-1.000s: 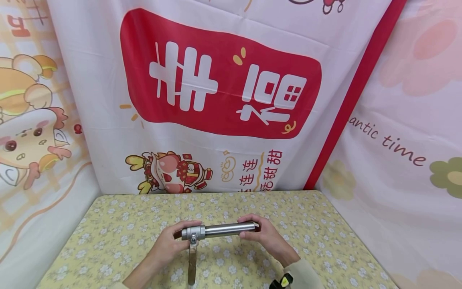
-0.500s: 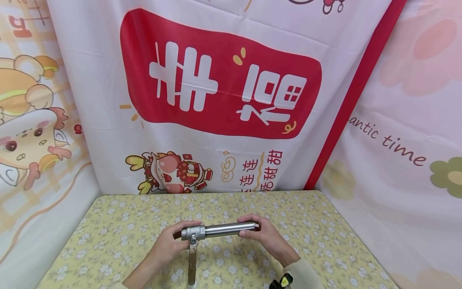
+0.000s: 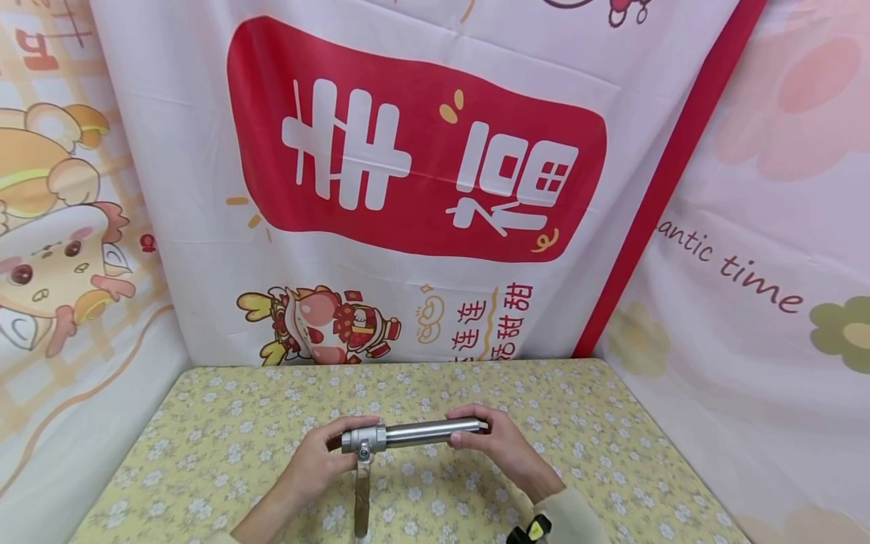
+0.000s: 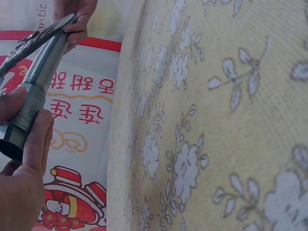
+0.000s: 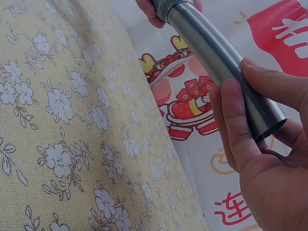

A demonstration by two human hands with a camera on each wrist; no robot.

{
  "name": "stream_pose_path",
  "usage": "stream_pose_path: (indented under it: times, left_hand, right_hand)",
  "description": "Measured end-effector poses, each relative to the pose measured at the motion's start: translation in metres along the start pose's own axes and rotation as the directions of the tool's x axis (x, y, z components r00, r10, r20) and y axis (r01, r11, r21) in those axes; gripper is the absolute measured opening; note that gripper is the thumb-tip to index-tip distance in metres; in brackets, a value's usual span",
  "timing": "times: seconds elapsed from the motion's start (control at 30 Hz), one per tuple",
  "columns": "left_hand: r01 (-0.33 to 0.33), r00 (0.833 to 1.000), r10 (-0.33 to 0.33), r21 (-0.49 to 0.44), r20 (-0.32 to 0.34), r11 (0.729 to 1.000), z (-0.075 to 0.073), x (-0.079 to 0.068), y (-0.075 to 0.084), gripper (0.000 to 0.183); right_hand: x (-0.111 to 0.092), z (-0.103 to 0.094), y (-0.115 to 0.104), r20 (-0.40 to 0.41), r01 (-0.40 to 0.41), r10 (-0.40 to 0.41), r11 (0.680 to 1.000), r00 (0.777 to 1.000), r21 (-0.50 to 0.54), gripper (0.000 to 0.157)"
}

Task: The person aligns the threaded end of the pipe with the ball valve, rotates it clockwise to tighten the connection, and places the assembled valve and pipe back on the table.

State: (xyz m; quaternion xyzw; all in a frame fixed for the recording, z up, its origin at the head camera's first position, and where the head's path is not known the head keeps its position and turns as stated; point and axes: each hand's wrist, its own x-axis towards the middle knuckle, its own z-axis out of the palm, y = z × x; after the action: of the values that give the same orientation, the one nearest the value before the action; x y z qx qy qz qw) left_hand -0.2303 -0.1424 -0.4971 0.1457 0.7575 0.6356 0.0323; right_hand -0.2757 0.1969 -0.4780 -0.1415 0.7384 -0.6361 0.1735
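**Ball valve (image 3: pixel 369 436) and metal pipe (image 3: pixel 424 432) held end to end**

The left hand (image 3: pixel 325 452) grips the ball valve, the right hand (image 3: pixel 501 446) the metal pipe's free end, both above the floral tablecloth (image 3: pixel 272 400); the lever handle (image 3: pixel 363 499) points toward the person.

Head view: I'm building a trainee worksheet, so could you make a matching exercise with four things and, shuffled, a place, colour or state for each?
1. left hand
2. right hand
3. lever
4. tabletop

A. yellow with white flowers
B. grips the metal tube
C. points toward the picture's bottom edge
D. grips the valve

Pairs: 1-D, 2-B, 3-C, 4-A
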Motion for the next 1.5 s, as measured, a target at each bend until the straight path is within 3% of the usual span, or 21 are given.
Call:
stream_pose_path:
  times: [0.5, 1.2, 1.5]
  left_hand:
    - [0.024, 1.000, -0.024, -0.009, -0.008, 1.000, 0.0003, -0.0006, 0.0006, 0.050]
    - [0.016, 1.000, -0.016, -0.020, -0.009, 1.000, 0.0010, -0.0012, 0.0025, 0.051]
    - [0.015, 1.000, -0.015, -0.027, -0.010, 1.000, 0.0014, -0.0006, 0.0016, 0.050]
  right_hand:
    - [0.0003, 0.0008, 0.0015, -0.001, 0.007, -0.007, 0.999, 1.000, 0.047, 0.039]
    - [-0.0001, 0.0031, -0.0012, -0.022, 0.026, -0.025, 0.999, 0.999, 0.031, 0.040]
    - [-0.0025, 0.0012, -0.0016, 0.009, 0.022, -0.022, 0.999, 1.000, 0.039, 0.041]
